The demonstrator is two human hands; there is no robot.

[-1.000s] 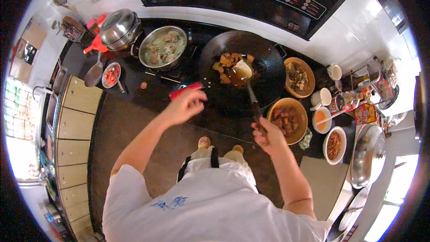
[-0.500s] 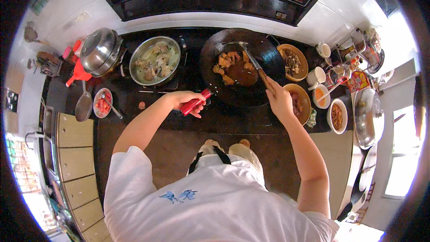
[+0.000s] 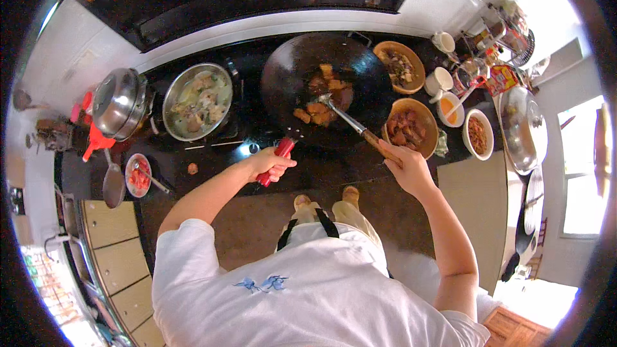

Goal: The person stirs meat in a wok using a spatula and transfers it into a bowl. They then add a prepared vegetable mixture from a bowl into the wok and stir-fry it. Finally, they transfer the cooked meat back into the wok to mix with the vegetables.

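My left hand (image 3: 269,163) is closed round the red handle (image 3: 283,148) of a dark wok (image 3: 281,83) on the stove. My right hand (image 3: 411,170) grips the wooden end of a metal wok spatula (image 3: 350,122). The spatula's blade rests in the wok against browned chunks of food (image 3: 315,114), which lie in dark sauce. Just right of the wok stands a tan bowl of reddish-brown meat pieces (image 3: 410,130), close beyond my right hand. My fingers hide part of both handles.
A pan of pale soup (image 3: 168,112) sits left of the wok. Farther left are a lidded steel pot (image 3: 116,106), a ladle (image 3: 114,186) and a bowl of red pieces (image 3: 138,177). Several bowls and cups, including a white bowl (image 3: 486,151), crowd the right counter beside a large lidded pan (image 3: 524,130).
The spatula blade has come from the wok's far side toward its near side, among the food. The chunks have shifted. My right hand has dropped nearer to me, and the view has turned slightly.
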